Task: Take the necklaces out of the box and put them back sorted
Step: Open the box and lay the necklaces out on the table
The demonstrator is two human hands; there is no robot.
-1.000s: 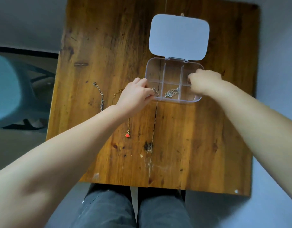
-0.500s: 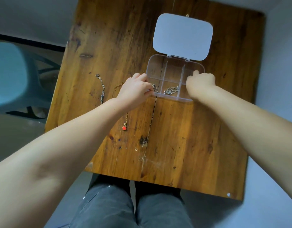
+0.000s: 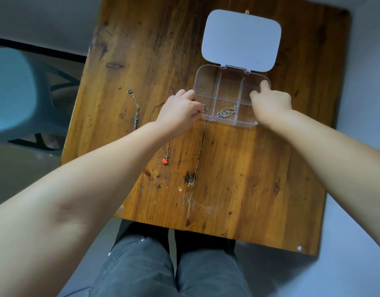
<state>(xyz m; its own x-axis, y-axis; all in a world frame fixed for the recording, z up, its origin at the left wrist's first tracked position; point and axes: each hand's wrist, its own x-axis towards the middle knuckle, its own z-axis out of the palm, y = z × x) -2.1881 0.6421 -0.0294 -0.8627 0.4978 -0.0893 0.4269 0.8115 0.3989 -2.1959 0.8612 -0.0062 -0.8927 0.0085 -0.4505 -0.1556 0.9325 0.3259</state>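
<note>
A clear compartment box (image 3: pixel 207 79) lies on the wooden table (image 3: pixel 238 179), its white lid (image 3: pixel 241 39) folded back. My left hand (image 3: pixel 178 114) reaches into the near-left compartment and pinches a silver chain (image 3: pixel 205 108) there. A second silver necklace (image 3: pixel 226 111) is bunched in the near-middle compartment. My right hand (image 3: pixel 270 101) grips the box's right end, index finger on the far-right rim and thumb inside, hiding the right compartments. To the left of the box on the table are a silver necklace (image 3: pixel 135 112) and a gold chain with a red heart pendant (image 3: pixel 165 161).
A pale blue plastic stool (image 3: pixel 15 97) stands on the floor left of the table. My knees in grey trousers (image 3: pixel 169 269) are under the table's near edge. The three far compartments of the box look empty where visible.
My right hand has shifted slightly along the box's right end and its index finger now reaches the far rim. My left hand stays at the near-left compartment.
</note>
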